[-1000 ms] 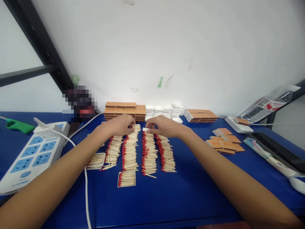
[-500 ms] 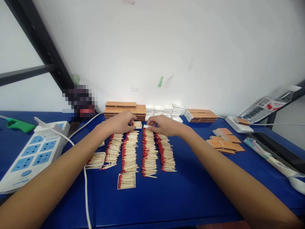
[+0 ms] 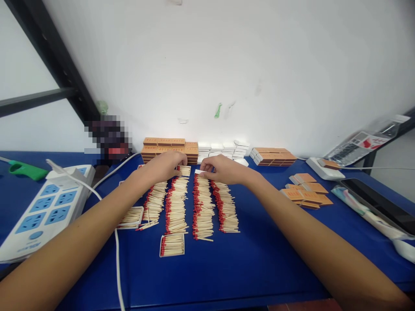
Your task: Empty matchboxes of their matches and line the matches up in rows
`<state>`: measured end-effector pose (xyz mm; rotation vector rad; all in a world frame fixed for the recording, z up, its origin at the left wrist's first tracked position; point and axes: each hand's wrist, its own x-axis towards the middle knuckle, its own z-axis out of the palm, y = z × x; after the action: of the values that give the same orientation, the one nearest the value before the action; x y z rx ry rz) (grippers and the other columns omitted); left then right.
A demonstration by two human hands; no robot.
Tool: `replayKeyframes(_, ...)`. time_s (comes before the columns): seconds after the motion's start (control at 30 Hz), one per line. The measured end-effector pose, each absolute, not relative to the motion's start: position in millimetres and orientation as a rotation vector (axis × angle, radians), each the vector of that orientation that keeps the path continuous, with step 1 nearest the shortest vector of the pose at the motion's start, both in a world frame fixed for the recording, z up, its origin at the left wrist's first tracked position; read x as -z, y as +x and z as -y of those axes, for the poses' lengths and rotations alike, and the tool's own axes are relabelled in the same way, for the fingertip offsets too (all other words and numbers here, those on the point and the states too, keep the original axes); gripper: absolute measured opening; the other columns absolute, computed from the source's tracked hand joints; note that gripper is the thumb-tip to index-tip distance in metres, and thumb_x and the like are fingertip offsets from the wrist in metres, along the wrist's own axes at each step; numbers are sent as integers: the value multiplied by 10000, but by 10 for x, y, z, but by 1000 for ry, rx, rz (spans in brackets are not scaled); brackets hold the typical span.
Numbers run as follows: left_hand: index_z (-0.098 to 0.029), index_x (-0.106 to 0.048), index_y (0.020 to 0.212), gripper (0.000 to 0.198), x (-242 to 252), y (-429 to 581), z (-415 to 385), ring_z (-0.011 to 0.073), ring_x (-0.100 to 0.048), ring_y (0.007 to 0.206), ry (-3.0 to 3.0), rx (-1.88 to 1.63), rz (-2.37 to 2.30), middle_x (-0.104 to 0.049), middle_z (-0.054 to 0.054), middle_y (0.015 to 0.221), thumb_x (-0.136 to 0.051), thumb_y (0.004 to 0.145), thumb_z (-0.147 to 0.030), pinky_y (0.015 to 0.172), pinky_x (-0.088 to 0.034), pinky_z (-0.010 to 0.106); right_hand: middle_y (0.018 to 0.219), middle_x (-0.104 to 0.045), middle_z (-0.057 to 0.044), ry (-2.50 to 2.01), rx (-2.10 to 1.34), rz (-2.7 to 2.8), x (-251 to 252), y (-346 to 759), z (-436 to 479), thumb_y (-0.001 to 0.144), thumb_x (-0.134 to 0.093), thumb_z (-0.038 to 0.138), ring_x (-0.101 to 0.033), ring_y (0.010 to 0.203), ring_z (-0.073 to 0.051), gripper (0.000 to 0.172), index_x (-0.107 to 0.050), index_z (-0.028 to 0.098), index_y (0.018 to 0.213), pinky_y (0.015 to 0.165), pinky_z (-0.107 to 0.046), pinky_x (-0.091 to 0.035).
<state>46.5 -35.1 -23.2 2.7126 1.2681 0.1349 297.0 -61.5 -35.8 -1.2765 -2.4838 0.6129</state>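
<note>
- My left hand [image 3: 167, 166] is at the far end of the rows of matches [image 3: 202, 207]. Its fingers are bent and close together, and thumb and fingertips pinch a small match tray [image 3: 184, 171] by its side. I think I hold it low, just over the row, so that the matches inside do not slide out.
- My right hand [image 3: 223, 169] is just beside it, palm down and fingers curled. The fingertips touch a small white piece [image 3: 198, 172] at the head of the next row. I cannot tell whether they grip it or only press on it.
- The rows lie side by side on the blue table [image 3: 246, 268], with the red heads all to the left. This probably makes it easy to take a bunch.
- Two more filled trays [image 3: 172, 244] stand at the near ends of the rows, apart from my hands.
- Orange sleeves [image 3: 168, 149] and white empty trays [image 3: 223, 151] are stacked against the wall, just behind my hands and, I judge, within easy reach.
- A power strip [image 3: 48, 207] lies well to the left, and loose orange boxes [image 3: 306, 190] lie to the right.
</note>
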Motion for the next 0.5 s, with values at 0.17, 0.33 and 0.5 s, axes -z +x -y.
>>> replayKeyframes(0.17,-202,-764,998,169,162,413,344,221,-684,910,2644,-77,-1128,-788,66,1028,-734,898,-335,748,-439,312,917,-764,-74,-1287,-644,2471,373,3000,608,919,-712,405,-687,816,-214,184,-675,224,925,718,-356,-516)
replayKeyframes(0.33,-240,-817,1069,291,72,357,357,207,-705,878,2554,22,-1013,-813,58,1053,-624,968,-432,742,-454,315,965,-753,-82,-1302,-625,2500,364,3013,607,906,-731,432,-682,871,-229,216,-667,228,940,744,-366,-514)
replayKeyframes(0.5,-256,-805,1154,317,93,338,347,219,-702,902,2523,80,-1070,-805,73,1131,-636,948,-427,762,-455,316,973,-750,-79,-1292,-702,2472,394,3024,586,897,-746,463,-683,874,-228,266,-645,227,967,764,-372,-529)
